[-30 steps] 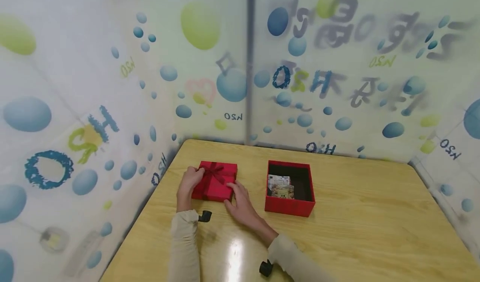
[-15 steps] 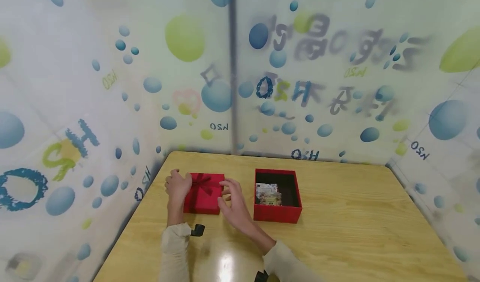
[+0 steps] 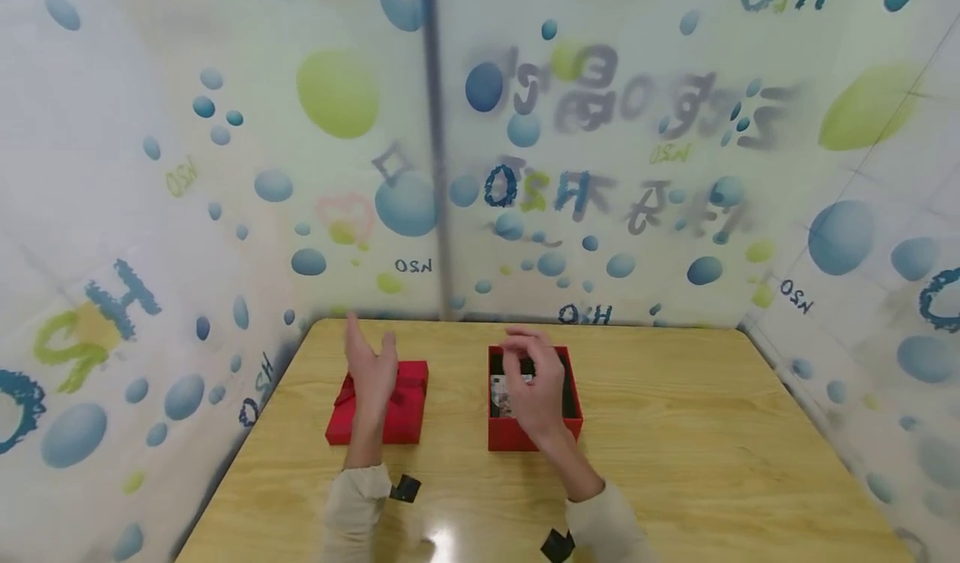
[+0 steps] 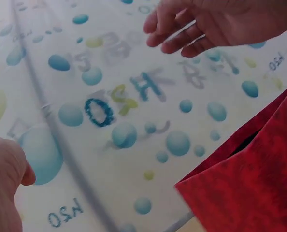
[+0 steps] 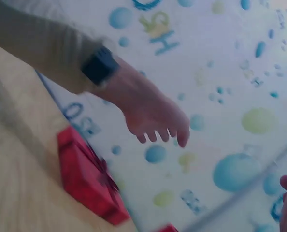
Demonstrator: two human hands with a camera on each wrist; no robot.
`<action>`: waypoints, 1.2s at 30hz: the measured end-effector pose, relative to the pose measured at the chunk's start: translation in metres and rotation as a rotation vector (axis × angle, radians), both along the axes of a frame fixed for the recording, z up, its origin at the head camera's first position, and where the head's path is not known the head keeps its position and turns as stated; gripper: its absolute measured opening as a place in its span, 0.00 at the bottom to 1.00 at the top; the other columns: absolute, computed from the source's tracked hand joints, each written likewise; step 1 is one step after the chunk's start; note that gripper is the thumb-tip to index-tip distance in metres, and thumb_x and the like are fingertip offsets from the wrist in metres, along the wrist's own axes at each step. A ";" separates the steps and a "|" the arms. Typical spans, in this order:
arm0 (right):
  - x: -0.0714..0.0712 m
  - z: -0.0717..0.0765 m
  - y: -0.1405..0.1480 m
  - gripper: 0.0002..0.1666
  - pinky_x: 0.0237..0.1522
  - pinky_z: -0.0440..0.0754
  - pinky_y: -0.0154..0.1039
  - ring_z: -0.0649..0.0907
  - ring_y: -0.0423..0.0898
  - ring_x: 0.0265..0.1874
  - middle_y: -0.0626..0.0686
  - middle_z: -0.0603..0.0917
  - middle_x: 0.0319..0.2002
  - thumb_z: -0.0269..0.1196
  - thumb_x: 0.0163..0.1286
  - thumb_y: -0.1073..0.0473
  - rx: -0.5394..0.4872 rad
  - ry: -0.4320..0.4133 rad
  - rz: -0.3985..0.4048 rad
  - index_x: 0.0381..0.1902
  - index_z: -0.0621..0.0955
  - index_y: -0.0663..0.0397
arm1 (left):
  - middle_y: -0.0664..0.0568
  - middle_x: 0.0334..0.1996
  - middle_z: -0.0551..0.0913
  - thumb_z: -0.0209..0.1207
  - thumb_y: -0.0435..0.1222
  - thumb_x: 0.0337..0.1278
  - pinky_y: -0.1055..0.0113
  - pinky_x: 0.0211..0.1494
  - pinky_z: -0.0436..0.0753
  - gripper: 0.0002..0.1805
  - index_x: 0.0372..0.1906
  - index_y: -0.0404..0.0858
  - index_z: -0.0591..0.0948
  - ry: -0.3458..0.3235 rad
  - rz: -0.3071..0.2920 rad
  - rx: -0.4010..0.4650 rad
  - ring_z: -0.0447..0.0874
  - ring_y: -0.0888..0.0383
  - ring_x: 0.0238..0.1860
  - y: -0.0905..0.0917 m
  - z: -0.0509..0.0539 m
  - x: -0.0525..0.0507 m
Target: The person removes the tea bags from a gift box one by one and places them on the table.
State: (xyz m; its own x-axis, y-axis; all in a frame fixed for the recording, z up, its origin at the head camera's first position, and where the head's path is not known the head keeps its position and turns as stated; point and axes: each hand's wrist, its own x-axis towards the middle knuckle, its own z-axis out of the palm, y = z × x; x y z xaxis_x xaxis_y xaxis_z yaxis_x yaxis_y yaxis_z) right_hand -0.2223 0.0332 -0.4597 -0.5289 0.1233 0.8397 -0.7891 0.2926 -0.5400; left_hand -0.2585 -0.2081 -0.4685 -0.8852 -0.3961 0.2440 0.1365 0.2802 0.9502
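Observation:
My left hand (image 3: pixel 372 376) is raised in front of and above a red gift-box lid (image 3: pixel 405 421), fingers extended and nothing in them. A dark red ribbon and bow (image 5: pixel 102 174) cross the lid, which the hand partly covers in the head view. Above the open red gift box (image 3: pixel 517 436) hovers my right hand (image 3: pixel 540 388), its fingers loosely bent and holding nothing. Small printed packets (image 3: pixel 501 395) lie inside the box's left part, partly hidden by that hand. The left wrist view has the box's red wall (image 4: pixel 250 188) below the right hand (image 4: pixel 230 21).
Both red items stand on a light wooden table (image 3: pixel 675 430). White curtains (image 3: pixel 637 130) with blue and green dots enclose it at the back and sides. A black camera mount (image 3: pixel 406 489) sits at the left wrist, another (image 3: pixel 557 545) at the right.
Both hands have left the lid. My right hand has moved right over the open box; my left hand has lifted, its fingers now pointing upward. The head view has shifted too.

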 end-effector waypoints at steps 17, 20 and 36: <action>-0.029 -0.102 0.099 0.36 0.69 0.71 0.53 0.73 0.60 0.68 0.62 0.70 0.74 0.57 0.80 0.44 -0.456 -0.915 0.129 0.77 0.67 0.56 | 0.44 0.86 0.36 0.40 0.35 0.77 0.37 0.80 0.42 0.40 0.86 0.45 0.40 0.036 -0.617 0.387 0.35 0.42 0.83 0.150 -0.107 0.032; -0.025 -0.117 0.090 0.39 0.74 0.63 0.59 0.70 0.59 0.71 0.60 0.70 0.75 0.51 0.81 0.37 -0.457 -0.885 0.177 0.78 0.67 0.55 | 0.45 0.86 0.39 0.38 0.36 0.76 0.39 0.80 0.41 0.38 0.86 0.44 0.43 0.047 -0.584 0.431 0.37 0.42 0.83 0.145 -0.110 0.032; -0.015 -0.112 0.088 0.26 0.67 0.72 0.38 0.74 0.70 0.67 0.71 0.76 0.67 0.46 0.84 0.58 -0.316 -0.651 0.182 0.70 0.75 0.68 | 0.53 0.86 0.33 0.36 0.36 0.76 0.47 0.82 0.33 0.39 0.86 0.49 0.39 -0.080 -0.497 0.472 0.28 0.52 0.84 0.142 -0.104 0.023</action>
State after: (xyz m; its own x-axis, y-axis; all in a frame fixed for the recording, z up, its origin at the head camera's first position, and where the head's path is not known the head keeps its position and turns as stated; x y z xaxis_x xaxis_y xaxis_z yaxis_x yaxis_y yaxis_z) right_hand -0.2373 0.1211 -0.5716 -0.9424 0.1698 0.2882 -0.3016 -0.0593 -0.9516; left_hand -0.2353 -0.0658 -0.5727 -0.9974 0.0140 0.0713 0.0657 -0.2441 0.9675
